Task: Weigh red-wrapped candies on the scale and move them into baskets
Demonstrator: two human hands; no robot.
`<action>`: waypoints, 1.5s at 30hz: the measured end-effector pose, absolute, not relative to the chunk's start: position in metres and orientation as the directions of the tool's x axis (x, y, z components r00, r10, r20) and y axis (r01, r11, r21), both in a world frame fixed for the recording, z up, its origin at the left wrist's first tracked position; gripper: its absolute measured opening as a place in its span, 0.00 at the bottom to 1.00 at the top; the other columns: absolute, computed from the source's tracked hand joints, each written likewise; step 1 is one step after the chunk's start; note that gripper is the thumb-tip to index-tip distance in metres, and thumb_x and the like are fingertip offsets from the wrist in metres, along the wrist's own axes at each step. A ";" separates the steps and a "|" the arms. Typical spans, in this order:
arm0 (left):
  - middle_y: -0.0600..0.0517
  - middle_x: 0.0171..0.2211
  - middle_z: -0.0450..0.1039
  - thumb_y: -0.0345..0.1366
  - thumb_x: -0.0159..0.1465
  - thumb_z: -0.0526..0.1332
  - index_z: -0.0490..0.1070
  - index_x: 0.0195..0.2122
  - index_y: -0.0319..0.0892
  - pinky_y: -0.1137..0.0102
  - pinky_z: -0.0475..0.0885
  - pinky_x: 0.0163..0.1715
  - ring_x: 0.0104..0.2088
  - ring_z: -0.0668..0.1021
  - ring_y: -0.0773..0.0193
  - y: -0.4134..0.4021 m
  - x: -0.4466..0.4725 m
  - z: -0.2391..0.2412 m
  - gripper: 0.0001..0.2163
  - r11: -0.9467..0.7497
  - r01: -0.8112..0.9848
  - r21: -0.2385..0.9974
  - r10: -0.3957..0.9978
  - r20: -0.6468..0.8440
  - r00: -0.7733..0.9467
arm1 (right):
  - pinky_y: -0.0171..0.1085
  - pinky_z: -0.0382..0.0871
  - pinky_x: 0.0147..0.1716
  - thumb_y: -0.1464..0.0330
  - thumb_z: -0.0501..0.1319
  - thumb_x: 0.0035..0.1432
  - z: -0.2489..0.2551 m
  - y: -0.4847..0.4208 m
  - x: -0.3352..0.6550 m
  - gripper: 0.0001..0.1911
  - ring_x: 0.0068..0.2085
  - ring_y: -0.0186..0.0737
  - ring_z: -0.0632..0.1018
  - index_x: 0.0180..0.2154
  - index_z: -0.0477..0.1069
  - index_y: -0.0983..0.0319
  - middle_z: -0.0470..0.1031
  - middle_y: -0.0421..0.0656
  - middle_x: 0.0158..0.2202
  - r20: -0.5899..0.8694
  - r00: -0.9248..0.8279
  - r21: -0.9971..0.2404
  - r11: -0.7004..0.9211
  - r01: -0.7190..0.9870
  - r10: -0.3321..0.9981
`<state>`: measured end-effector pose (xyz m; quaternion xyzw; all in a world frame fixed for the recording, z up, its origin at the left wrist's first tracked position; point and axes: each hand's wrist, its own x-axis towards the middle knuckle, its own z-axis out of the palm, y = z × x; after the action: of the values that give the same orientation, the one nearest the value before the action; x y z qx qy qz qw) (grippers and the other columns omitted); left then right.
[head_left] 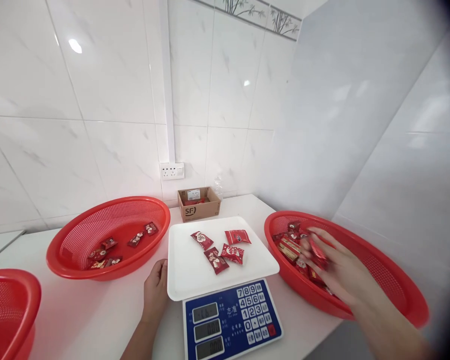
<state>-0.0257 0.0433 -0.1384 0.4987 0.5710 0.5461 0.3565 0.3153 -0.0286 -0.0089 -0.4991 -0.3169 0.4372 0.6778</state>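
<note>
My right hand (pixel 333 265) is over the right red basket (pixel 382 255), its fingers closed on a shiny red snack packet (pixel 317 251). Beneath it, more red and gold packets (pixel 288 250) lie in a heap in that basket. My left hand (pixel 155 290) rests on the table at the left edge of the white scale tray (pixel 187 277), fingers curled, with nothing visible in them. Several small red packets (pixel 216 260) lie spread on the tray. In front of the tray sits the scale's blue panel (pixel 230 315) with number keys and small displays, slightly blurred.
Left of the tray stands another red basket (pixel 116 205) with several packets in it. Part of a further red basket (pixel 7 280) shows at the far left. An open cardboard box (pixel 199 212) stands behind the tray, near the tiled wall and a socket (pixel 172 171).
</note>
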 end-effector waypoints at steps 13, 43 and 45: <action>0.49 0.33 0.75 0.51 0.57 0.52 0.70 0.33 0.42 0.67 0.69 0.34 0.36 0.75 0.57 0.039 -0.027 -0.134 0.17 -0.133 0.275 0.952 0.938 0.211 -0.276 | 0.31 0.57 0.20 0.54 0.68 0.42 -0.144 -0.077 0.278 0.18 0.19 0.29 0.63 0.29 0.68 0.59 0.64 0.33 0.17 -0.139 0.271 -0.937 -0.038 -0.348 0.952; 0.48 0.49 0.71 0.44 0.62 0.53 0.70 0.48 0.49 0.64 0.65 0.49 0.50 0.71 0.55 0.022 0.049 -0.039 0.16 -0.526 0.679 0.512 0.843 0.204 0.498 | 0.28 0.58 0.22 0.64 0.69 0.46 -0.171 -0.066 0.313 0.09 0.23 0.28 0.62 0.32 0.75 0.59 0.63 0.37 0.21 -0.221 -0.111 -0.627 -0.229 -0.745 0.969; 0.46 0.52 0.69 0.43 0.63 0.52 0.67 0.52 0.48 0.62 0.64 0.50 0.52 0.70 0.54 0.027 0.053 -0.042 0.17 -0.528 0.725 0.441 0.838 0.133 0.529 | 0.28 0.58 0.22 0.63 0.69 0.45 -0.171 -0.065 0.314 0.10 0.23 0.28 0.62 0.32 0.75 0.59 0.63 0.37 0.21 -0.240 -0.140 -0.617 -0.262 -0.742 0.961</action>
<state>0.0533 0.0271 -0.0420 0.8581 0.4554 0.1672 0.1684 0.3141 -0.0652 -0.1710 -0.3051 -0.1790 0.7335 0.5804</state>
